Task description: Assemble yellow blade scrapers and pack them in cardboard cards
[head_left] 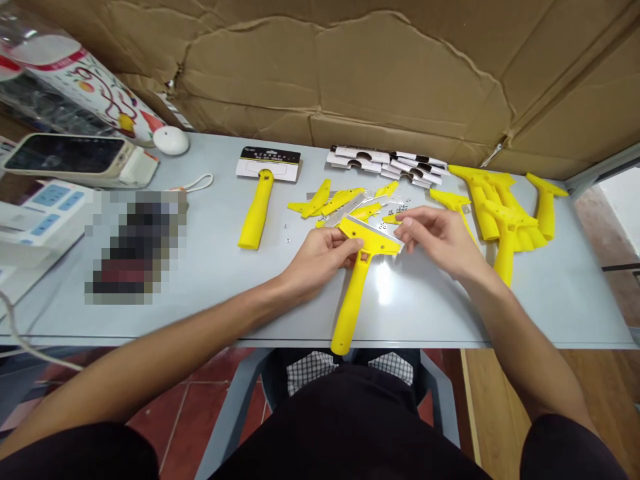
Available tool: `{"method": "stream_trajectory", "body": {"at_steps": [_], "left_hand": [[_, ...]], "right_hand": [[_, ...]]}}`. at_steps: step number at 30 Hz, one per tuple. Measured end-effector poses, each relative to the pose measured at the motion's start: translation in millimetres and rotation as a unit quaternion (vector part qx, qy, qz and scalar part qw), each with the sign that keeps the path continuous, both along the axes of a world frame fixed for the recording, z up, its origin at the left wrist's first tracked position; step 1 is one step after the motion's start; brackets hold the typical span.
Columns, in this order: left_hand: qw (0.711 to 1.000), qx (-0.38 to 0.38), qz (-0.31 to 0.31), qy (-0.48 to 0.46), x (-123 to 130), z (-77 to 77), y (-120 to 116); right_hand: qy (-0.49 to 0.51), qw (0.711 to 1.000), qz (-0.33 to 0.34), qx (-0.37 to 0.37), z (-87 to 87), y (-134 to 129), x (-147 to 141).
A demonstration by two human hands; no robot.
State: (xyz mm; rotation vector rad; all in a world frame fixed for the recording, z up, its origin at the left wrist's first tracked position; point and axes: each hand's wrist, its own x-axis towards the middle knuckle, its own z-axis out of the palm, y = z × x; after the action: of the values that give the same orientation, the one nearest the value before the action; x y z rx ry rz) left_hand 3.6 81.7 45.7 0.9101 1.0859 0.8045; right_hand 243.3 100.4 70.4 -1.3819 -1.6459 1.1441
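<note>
My left hand (323,259) grips a yellow scraper (354,293) by its wide head, thumb on top, its handle pointing down toward the table's front edge. A metal blade edge (383,234) shows along the top of that head. Just right of the head is my right hand (434,237), its thumb and fingertips drawn together near the blade's end; whatever they hold is too small to make out. Behind the hands lie loose yellow head pieces (320,199), metal blades (345,207) and small nuts and screws (399,209).
One yellow handle (256,213) with a black-and-white card (270,165) lies left of centre. Folded cards (360,159) lie at the back, several yellow scraper handles (493,207) at right. A phone-like device (65,157), white box (45,220) and bottle (90,87) stand left. Cardboard (350,73) lines the back.
</note>
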Motion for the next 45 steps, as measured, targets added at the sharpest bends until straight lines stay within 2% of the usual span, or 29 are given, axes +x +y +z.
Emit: {"method": "stream_trajectory", "body": {"at_steps": [3,5,9,13,21,29,32,36,38,41,45], "left_hand": [[1.000,-0.009,0.022,-0.008,-0.5,-0.6,1.3],[0.999,-0.011,0.027,-0.015,-0.7,-0.3,2.0],[0.999,-0.011,0.025,-0.024,-1.1,1.8,2.4],[0.999,-0.011,0.028,-0.016,-1.8,3.5,1.7],[1.000,-0.009,0.022,-0.010,-0.7,3.1,1.6],[1.000,-0.001,0.016,0.001,-1.0,-2.3,2.5],[1.000,-0.002,0.018,0.011,-0.1,-0.2,2.1],[1.000,0.017,0.005,0.024,2.6,3.3,-1.1],[0.999,0.033,-0.017,0.030,4.2,3.6,-3.5],[0.997,0.056,-0.046,0.038,5.9,2.4,-6.6],[0.995,0.073,-0.055,0.046,5.8,0.7,-8.1]], "right_hand": [[-0.100,0.983,-0.081,0.131,6.7,7.6,21.9],[-0.189,0.961,-0.067,0.191,10.1,12.3,37.5],[-0.326,0.927,0.049,0.180,10.3,16.3,53.2],[-0.353,0.915,0.109,0.164,3.9,14.6,47.4],[-0.408,0.882,0.136,0.195,-2.5,13.1,37.8],[-0.484,0.832,0.145,0.230,-4.0,11.6,31.4],[-0.465,0.843,0.140,0.232,-3.2,13.0,32.2],[-0.302,0.911,0.128,0.250,2.6,10.8,22.3],[-0.211,0.934,0.127,0.259,5.9,6.5,10.2],[-0.149,0.942,0.151,0.262,8.4,-1.1,-10.3],[-0.137,0.945,0.174,0.239,6.8,-6.2,-26.7]]}}
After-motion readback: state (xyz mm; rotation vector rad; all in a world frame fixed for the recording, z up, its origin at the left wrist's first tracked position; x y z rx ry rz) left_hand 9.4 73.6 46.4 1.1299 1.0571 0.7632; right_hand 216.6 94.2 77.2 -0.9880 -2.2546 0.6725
